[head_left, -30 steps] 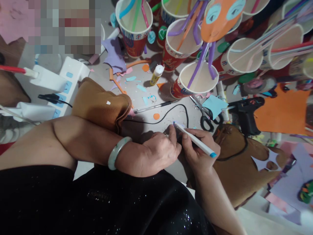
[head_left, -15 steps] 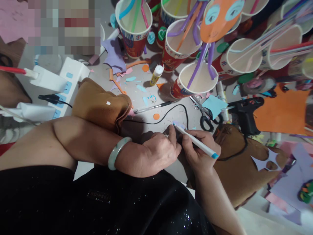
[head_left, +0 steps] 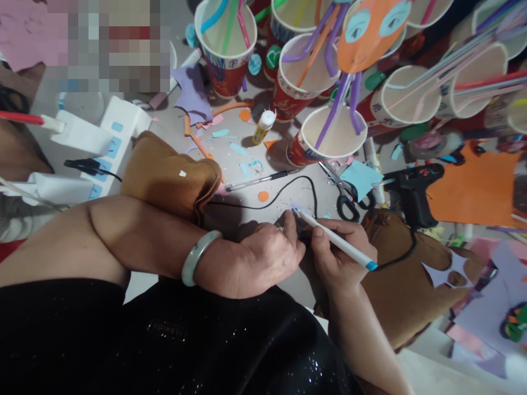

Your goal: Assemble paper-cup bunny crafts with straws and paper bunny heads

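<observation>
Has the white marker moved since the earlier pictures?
Yes, the white marker has shifted: its blue end moved slightly right and down in view, against the scissors.

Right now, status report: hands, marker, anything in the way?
Right hand grips white marker, tip angled down. Left hand beside the tip; anything beneath hidden. Black cord curves just beyond, scissors near it.

Blue-ended white marker (head_left: pixel 346 247), mottled pale green bangle (head_left: pixel 195 258), orange sheet (head_left: pixel 473 186), black speckled garment (head_left: pixel 230 340)

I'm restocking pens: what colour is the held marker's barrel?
The marker barrel is white; the head view shows it.
</observation>
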Motion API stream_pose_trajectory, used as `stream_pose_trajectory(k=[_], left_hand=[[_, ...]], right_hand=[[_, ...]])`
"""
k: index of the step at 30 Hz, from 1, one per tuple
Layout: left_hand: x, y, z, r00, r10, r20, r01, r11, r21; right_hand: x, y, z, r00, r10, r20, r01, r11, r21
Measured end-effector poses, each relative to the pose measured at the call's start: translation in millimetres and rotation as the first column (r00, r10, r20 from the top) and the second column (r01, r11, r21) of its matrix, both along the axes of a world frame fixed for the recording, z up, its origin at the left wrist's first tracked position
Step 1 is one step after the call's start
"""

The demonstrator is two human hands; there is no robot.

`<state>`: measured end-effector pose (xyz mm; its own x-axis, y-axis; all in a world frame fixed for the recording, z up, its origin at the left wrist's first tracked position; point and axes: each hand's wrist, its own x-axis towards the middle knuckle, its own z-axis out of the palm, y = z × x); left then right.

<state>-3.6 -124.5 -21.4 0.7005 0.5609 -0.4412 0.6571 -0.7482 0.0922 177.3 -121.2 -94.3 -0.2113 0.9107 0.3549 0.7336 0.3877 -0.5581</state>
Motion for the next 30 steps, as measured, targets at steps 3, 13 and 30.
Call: stream_pose_trajectory(k=[3,13,30], left_hand=[[0.1,-1.3,-2.5,1.000,0.001,0.002,-0.001,1.000,0.016],[0.6,0.0,-0.7,1.000,-0.008,-0.001,0.008,1.000,0.027],[-2.0,-1.8,-0.5,0.999,-0.004,0.046,0.000,0.996,0.086]], right_hand=[[-0.6,0.1,-0.4,1.000,0.025,-0.003,-0.025,1.000,0.014],[0.8,0.3,-3.3,1.000,0.027,0.009,-0.026,0.999,-0.036],[3.1,-1.0,-4.7,1.000,0.014,0.003,-0.014,0.999,-0.052]])
